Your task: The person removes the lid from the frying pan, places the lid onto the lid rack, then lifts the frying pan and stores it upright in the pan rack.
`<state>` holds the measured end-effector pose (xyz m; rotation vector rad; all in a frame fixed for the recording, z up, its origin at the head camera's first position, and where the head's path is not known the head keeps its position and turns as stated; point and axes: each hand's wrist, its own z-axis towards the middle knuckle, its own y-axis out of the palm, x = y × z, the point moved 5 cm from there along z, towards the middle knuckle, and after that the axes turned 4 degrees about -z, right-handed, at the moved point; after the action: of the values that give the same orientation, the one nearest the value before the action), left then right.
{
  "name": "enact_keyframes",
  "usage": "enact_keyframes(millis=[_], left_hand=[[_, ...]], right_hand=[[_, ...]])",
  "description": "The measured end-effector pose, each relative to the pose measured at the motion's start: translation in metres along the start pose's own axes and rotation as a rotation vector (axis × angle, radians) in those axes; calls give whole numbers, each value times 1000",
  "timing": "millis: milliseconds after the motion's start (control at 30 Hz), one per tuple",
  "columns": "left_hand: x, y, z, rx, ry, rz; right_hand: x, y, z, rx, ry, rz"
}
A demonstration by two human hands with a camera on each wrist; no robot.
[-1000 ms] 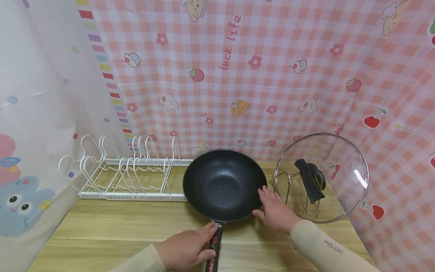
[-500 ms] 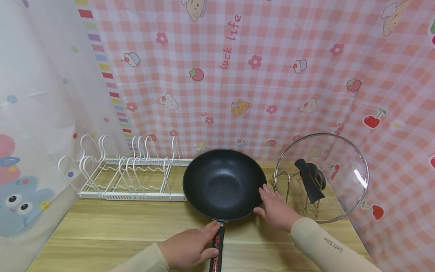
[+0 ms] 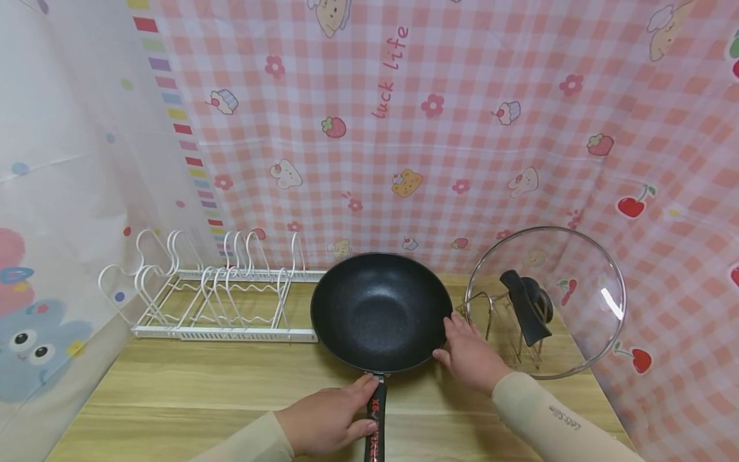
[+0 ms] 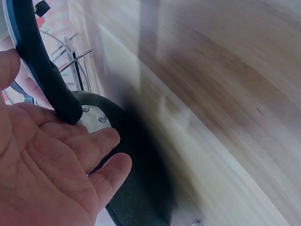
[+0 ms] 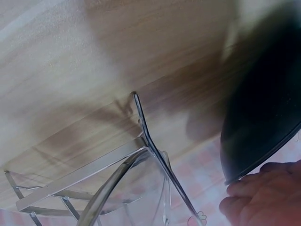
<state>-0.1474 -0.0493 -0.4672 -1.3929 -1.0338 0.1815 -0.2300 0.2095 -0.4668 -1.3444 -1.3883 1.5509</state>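
Observation:
A black wok stands on the wooden table, its dark handle with red lettering pointing toward me. My left hand is at the handle, fingertips near the metal joint and thumb on the grip. In the left wrist view, the fingers of that hand are extended below the handle, palm showing. On the opposite side, my right hand touches the wok's right rim with fingers stretched out. The right wrist view has its fingers right against the rim of the wok.
Left of the wok stands a white wire pan rack, its near rail reaching the wok's side. A glass lid with a black knob stands upright in a small metal wire rack at right. Patterned cloth hangs behind.
The wok's handle has swung slightly to the right, and my left hand has moved right along with it. My right hand has shifted very slightly to the right at the rim.

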Motion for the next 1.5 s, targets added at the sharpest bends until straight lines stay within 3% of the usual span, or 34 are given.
enact_keyframes(millis=[333, 567, 767, 933, 1233, 1500], left_hand=[[0, -1, 1, 11, -15, -4], [-2, -3, 2, 43, -43, -39], [-7, -3, 5, 79, -106, -109], [-11, -4, 9, 123, -139, -165], [-20, 0, 16, 143, -185, -300], [-23, 2, 22, 190, -171, -452]], right_hand=[[-8, 2, -7, 25, 81, 2], [-18, 2, -17, -15, 187, 105], [-27, 5, -25, -85, 238, 166], [-40, 10, -30, -149, 216, 166], [-65, 20, -41, -219, 148, 310], [-86, 30, -48, -237, 21, 428]])
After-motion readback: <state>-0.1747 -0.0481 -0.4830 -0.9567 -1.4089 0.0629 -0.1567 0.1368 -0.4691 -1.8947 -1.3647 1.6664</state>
